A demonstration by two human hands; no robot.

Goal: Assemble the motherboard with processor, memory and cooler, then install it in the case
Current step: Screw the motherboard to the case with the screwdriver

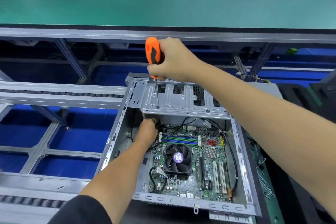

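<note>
Right hand [174,60] grips the orange screwdriver [153,54], tip through the drive cage [181,102]; left hand [147,129], fingers hidden, steadies the motherboard [209,160] corner. Keep it upright.

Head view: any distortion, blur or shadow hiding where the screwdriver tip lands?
Head view: wide-angle bends the green bench edge; screwdriver and motherboard look sharp; the tip passes through the drive bracket into shadow, where the left hand reaches, hidden.

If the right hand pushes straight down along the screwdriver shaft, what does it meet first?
Probably the grey metal drive bracket: the orange-handled screwdriver in the right hand has its tip at a hole there, though depth is unclear.
</note>
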